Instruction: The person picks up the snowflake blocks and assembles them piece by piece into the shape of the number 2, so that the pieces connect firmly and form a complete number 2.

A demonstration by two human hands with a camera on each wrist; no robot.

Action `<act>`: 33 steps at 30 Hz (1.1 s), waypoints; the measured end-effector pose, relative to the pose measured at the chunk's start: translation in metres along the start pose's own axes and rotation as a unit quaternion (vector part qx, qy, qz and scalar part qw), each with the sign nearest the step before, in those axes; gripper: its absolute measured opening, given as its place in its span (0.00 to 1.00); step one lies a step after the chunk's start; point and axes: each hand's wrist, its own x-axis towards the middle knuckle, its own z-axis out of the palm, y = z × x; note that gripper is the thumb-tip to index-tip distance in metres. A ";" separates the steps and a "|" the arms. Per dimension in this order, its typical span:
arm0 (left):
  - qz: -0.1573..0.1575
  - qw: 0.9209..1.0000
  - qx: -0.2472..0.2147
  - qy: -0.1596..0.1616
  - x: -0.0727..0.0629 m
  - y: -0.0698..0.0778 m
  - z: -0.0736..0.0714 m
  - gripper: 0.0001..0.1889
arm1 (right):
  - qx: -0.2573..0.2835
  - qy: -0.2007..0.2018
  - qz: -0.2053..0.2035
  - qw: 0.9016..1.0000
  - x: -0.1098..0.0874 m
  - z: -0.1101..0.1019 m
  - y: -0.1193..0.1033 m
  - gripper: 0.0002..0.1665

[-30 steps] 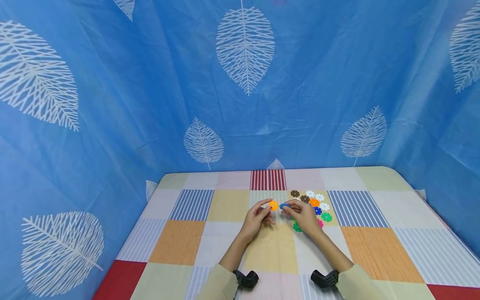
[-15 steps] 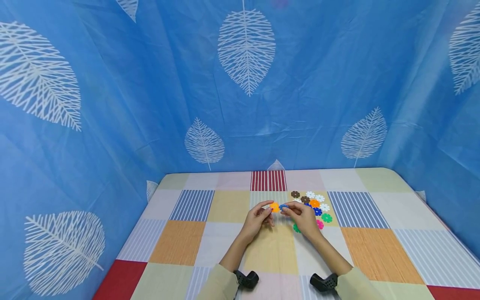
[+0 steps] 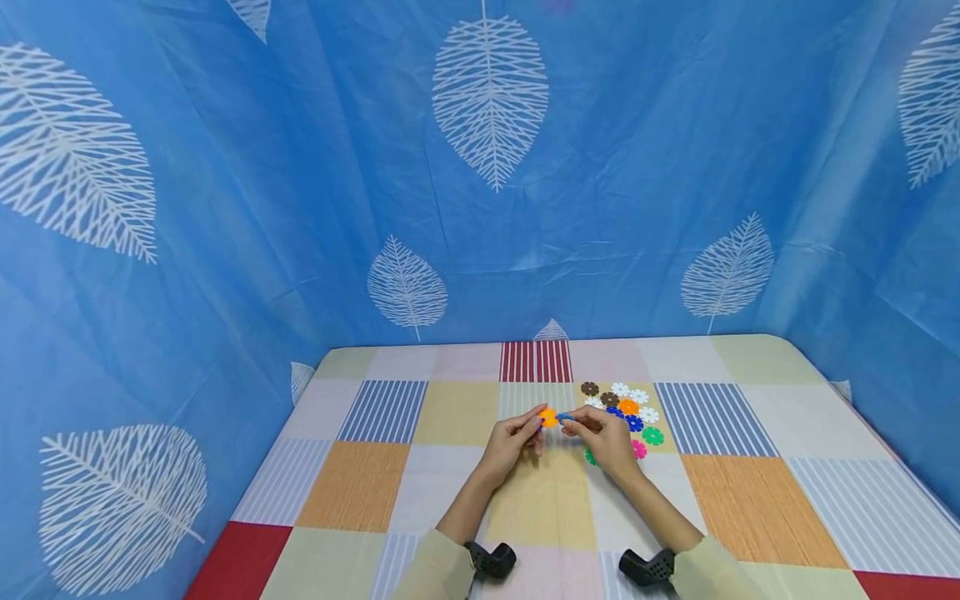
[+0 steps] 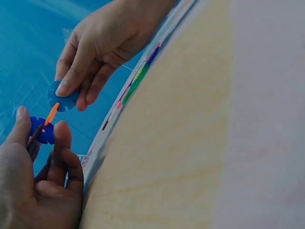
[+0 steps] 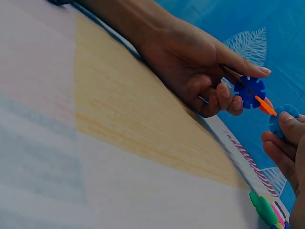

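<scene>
My left hand holds a small chain of notched interlocking discs above the table. In the left wrist view it includes a dark blue disc between thumb and fingers, a brown disc seen edge-on, and an orange disc slotted into the dark blue one. From the right, my right hand pinches a light blue disc between thumb and fingers. The light blue disc's edge meets the orange disc's outer edge, the two set crosswise to each other. In the head view the orange disc faces the camera.
Loose notched discs lie behind and beside my right hand: brown, white, orange, dark blue, green and pink. A patchwork cloth covers the table. A blue leaf-print curtain hangs behind it.
The gap between the orange disc and the light blue disc has closed; their edges now meet. My right hand has shifted slightly left. Both hands have kept their grip.
</scene>
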 end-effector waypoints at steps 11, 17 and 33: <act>-0.007 0.998 0.055 -0.031 0.003 0.004 -0.003 0.18 | 0.021 -0.020 -0.042 0.999 0.000 0.000 0.003 0.04; -0.014 0.999 0.038 -0.034 0.002 0.003 -0.002 0.20 | -0.014 -0.003 -0.038 0.999 0.001 -0.001 0.003 0.06; -0.021 0.999 0.044 -0.003 0.007 -0.008 -0.006 0.20 | -0.184 0.029 -0.045 0.982 0.003 -0.046 0.016 0.16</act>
